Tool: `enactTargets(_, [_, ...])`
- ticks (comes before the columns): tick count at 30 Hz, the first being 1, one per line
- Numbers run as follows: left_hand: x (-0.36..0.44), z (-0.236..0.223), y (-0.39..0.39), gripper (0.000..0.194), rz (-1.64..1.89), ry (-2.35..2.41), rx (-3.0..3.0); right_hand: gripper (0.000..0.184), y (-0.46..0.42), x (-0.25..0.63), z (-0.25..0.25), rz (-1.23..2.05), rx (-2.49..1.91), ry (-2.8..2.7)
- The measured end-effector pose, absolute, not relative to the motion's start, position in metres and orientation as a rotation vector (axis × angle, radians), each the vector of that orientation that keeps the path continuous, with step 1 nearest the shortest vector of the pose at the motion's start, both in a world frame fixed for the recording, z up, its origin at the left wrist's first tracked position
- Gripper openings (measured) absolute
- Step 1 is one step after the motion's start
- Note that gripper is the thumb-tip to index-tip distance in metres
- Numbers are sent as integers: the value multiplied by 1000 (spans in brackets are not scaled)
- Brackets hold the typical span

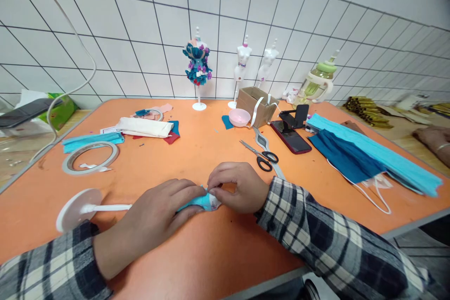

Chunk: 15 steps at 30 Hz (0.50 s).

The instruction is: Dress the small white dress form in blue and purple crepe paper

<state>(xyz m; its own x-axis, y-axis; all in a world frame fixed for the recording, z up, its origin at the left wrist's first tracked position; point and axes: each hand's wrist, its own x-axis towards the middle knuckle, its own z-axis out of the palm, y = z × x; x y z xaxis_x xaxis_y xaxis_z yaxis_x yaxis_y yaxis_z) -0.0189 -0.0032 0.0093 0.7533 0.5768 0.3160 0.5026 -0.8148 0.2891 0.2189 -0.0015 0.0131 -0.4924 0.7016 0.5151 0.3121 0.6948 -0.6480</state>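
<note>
A small white mannequin (211, 201) wrapped in light blue cloth lies on its side on the orange table (197, 150). Its white pole and round stand (75, 208) stick out to the left. My left hand (154, 215) lies over the mannequin's body with fingers curled round it. My right hand (237, 187) pinches the blue cloth at the mannequin's upper end, fingers pressed together. Both forearms wear plaid sleeves.
Black-handled scissors (262, 155), a dark red phone (291, 137), a tape ring (90, 157), folded cloth (144, 127), a pink bowl (239, 116), a cardboard box (256, 104), blue paper strips (372, 152). Three mannequins stand at the back, one dressed (197, 66). Another person's hand (434, 140) at right.
</note>
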Motion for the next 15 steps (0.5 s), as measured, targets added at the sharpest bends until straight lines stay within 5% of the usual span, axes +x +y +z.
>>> enactTargets(7, [-17, 12, -2, 32, 639, 934, 2735, 13, 2, 224, 12, 349, -641, -2291])
enactTargets(15, [-18, 13, 2, 22, 602, 902, 2753, 16, -1, 227, 14, 182, -714, -2336])
